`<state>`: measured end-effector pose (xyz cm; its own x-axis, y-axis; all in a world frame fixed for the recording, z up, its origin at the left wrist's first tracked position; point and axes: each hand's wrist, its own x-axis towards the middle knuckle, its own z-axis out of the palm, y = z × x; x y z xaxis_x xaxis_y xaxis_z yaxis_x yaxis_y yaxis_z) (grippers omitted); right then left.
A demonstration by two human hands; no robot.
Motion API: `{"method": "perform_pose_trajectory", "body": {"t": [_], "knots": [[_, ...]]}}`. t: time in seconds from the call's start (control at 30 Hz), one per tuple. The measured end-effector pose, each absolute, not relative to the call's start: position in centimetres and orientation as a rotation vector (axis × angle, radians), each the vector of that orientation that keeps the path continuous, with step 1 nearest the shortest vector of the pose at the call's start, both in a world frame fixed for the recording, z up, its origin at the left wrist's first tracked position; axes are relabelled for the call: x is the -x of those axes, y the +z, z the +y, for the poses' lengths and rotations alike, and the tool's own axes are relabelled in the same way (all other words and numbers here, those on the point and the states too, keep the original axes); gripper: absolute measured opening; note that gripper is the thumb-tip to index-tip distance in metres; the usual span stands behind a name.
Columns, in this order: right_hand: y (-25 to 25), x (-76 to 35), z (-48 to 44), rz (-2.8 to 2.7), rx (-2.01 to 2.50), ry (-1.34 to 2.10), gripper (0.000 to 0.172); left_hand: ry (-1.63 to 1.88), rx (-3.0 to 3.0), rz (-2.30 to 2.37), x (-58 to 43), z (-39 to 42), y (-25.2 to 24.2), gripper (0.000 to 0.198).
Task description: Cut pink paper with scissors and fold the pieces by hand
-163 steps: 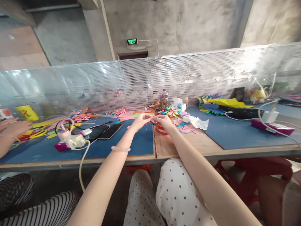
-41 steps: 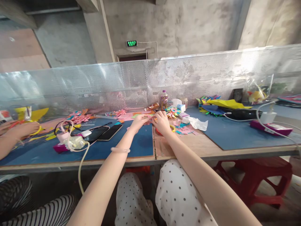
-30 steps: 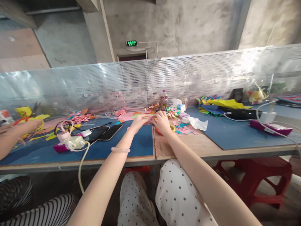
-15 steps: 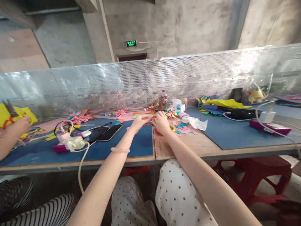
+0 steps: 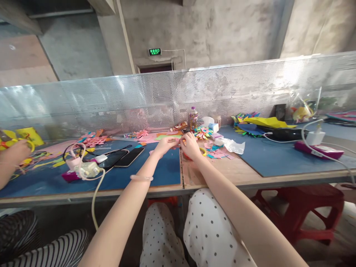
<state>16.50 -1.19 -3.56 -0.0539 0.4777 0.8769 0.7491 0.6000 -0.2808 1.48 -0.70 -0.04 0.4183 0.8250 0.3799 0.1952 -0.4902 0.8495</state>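
Note:
My left hand and my right hand meet over the seam of the table, their fingertips pinched close together. Whatever small piece lies between the fingers is too small and too covered to name. Under my right hand shows part of a yellow and red ring, which looks like scissor handles or a tape roll. Just behind the hands lie pink and green paper sheets. A many-coloured paper flower stands beyond my right hand, with pink and blue paper scraps beside it.
Left of me are phones, a power strip with cables, and another person's hand holding scissors over paper strips. A bottle stands behind. White tissue and a second power strip lie right. A perforated metal screen closes off the back.
My hands stay together in nearly the same spot. My left knee has shifted right. At the left, the other person's hand with the scissors has moved left and turned.

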Motion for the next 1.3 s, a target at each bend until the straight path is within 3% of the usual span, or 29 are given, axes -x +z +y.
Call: {"method": "perform_pose_trajectory", "body": {"t": [0.13,0.5,0.9,1.3], "knots": [[-3.7,-16.6,-0.8,-1.625,1.023,-0.183,0.008,1.069,-1.950,0.894,-1.4,-0.4,-0.2,0.035],[-4.2,-16.7,0.1,-1.681,0.909,-0.085,0.020,1.086,-1.970,0.883,-1.1,1.5,-1.5,0.025],[-3.3,-16.5,-0.5,-1.545,0.922,0.378,0.007,1.076,-1.964,0.945,-1.1,1.2,-1.3,0.025],[-3.2,-16.6,-0.4,-1.573,0.933,0.431,0.007,1.050,-1.960,0.956,-1.2,0.9,-1.0,0.029]]}}
